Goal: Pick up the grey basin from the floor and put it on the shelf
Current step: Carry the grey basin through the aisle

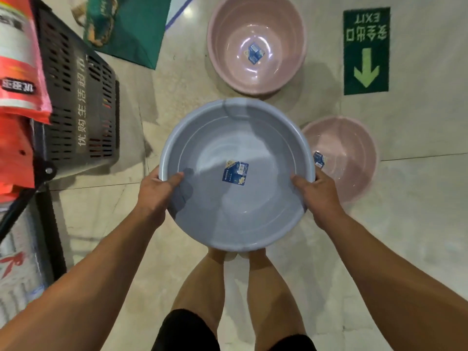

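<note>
Two-handed grip, round grey basin (pixel 236 173)

Grey basin (pixel 236 206) – blue label (pixel 235 173). Two pink basins (pixel 257 44) (pixel 349 158). Black slotted basket (pixel 78 107) – white lettering. Green exit sign (pixel 366 50). Beige floor (pixel 417 198).

Basin (pixel 238 198) between hands; crate (pixel 78 105) left.

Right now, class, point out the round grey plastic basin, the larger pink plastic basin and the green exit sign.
round grey plastic basin (pixel 253 211): head view, inner bottom.
larger pink plastic basin (pixel 278 29): head view, inner wall.
green exit sign (pixel 354 79): head view, green field.
</note>
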Tool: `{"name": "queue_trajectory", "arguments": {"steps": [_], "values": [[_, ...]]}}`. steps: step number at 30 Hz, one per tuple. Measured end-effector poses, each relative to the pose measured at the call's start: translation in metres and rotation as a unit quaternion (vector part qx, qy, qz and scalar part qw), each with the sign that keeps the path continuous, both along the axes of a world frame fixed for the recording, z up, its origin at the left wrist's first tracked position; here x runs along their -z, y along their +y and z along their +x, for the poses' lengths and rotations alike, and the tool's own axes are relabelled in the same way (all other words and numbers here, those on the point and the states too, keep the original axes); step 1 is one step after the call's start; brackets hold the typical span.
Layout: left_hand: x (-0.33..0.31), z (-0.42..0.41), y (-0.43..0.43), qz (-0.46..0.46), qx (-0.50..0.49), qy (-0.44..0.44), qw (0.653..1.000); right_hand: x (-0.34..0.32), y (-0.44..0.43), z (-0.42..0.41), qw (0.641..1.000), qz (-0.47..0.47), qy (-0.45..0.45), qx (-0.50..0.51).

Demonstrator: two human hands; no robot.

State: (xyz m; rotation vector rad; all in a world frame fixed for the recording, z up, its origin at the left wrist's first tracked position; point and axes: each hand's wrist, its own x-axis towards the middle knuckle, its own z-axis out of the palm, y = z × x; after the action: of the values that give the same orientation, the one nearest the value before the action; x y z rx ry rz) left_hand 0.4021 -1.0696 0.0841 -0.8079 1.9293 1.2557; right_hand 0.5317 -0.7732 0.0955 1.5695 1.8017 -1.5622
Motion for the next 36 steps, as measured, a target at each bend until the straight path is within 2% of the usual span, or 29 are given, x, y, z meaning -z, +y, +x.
{"name": "queue_trajectory", "arguments": {"steps": [4, 10, 19, 22, 29, 36], "values": [[-0.019, -0.002, 0.033, -0.001, 0.056, 0.011, 0.998, -0.023, 0.017, 0.027, 0.999, 0.004, 0.010, 0.042], [-0.023, 0.006, 0.093, -0.015, 0.133, 0.016, 0.991, -0.022, 0.057, 0.074, 0.995, -0.005, 0.017, 0.095], [-0.008, 0.054, 0.211, -0.050, 0.207, 0.024, 0.977, -0.018, 0.156, 0.147, 0.988, -0.025, 0.011, 0.149], [-0.001, 0.068, 0.248, -0.037, 0.212, 0.017, 0.977, -0.016, 0.189, 0.163, 0.987, -0.018, 0.006, 0.158], [0.052, 0.075, 0.309, -0.014, 0.216, 0.007, 0.976, 0.028, 0.239, 0.175, 0.983, -0.010, 0.010, 0.185], [0.117, 0.062, 0.332, -0.040, 0.259, 0.003, 0.965, 0.095, 0.251, 0.175, 0.977, -0.011, 0.012, 0.212]]}}
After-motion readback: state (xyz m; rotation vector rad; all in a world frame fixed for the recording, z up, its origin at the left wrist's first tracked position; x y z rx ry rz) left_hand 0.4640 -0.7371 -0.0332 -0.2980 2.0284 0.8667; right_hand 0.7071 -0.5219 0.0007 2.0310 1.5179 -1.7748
